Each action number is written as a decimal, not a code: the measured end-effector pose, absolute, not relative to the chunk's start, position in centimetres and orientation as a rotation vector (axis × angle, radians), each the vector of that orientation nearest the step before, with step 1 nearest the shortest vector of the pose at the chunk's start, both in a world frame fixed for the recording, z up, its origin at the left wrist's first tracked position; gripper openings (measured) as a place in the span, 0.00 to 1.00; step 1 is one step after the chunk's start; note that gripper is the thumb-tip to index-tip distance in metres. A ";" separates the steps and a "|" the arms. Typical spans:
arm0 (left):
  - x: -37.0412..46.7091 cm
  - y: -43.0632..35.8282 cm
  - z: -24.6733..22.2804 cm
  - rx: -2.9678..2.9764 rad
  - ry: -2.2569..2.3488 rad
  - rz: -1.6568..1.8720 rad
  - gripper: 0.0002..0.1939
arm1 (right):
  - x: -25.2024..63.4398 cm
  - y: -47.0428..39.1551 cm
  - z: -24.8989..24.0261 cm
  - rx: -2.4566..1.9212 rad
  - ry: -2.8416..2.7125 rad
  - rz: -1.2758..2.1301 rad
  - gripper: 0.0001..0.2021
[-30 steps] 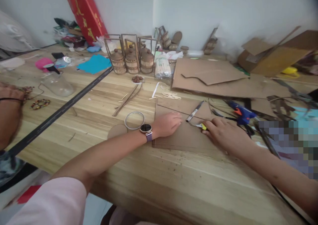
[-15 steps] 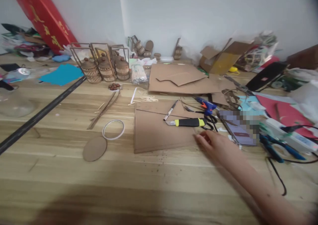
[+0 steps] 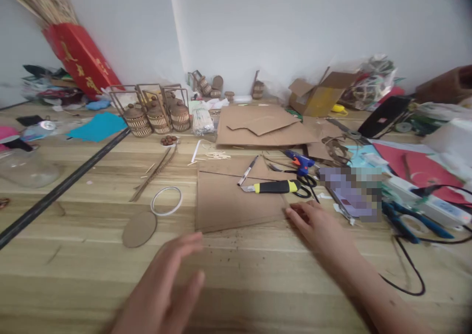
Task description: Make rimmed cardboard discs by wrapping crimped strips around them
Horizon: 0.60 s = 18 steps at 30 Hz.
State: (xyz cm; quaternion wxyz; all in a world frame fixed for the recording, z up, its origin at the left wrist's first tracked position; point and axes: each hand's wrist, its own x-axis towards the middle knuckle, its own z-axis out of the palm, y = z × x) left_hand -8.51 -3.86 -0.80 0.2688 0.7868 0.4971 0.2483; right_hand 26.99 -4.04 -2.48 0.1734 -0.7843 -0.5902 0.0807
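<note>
The cardboard sheet (image 3: pixel 232 204) lies flat on the desk (image 3: pixel 73 275), in the middle of the frame, with its lower edge turned to the person. The right hand (image 3: pixel 313 218) is at its lower right corner. The thumb and fingers of this grip are near together there, but I cannot tell if they pinch the cardboard or only touch it; perhaps they are there to control this corner. The left hand (image 3: pixel 165 280), at the bottom of the frame, is blurred. Its grip is spread — thumb apart from the fingers — and holds nothing, just below the lower left corner of the sheet.

The utility knife (image 3: pixel 278 187) lies across the upper right part of the sheet, its blade out and pointing left. The pen (image 3: pixel 248 171) is just beside the blade. Probably both are put there to be within easy reach. The scissors (image 3: pixel 282 170) and the glue gun (image 3: pixel 303 164) are close on the right. The white ring (image 3: pixel 165 213) and the cardboard disc (image 3: pixel 139 230) lie left of the sheet — maybe to leave its surface free.
</note>
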 end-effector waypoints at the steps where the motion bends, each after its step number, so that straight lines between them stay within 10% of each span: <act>1: -8.2 -3.3 -1.3 1.975 1.393 0.604 0.23 | 27.2 -3.9 -2.7 -2.200 -1.667 0.249 0.18; 7: -6.1 -0.4 -1.3 1.489 1.386 0.517 0.39 | 27.9 -3.6 -3.8 -2.060 -1.582 0.369 0.17; 18: -5.2 3.0 -1.2 0.862 1.228 0.931 0.17 | 28.5 -3.0 -4.3 -1.808 -1.153 0.892 0.24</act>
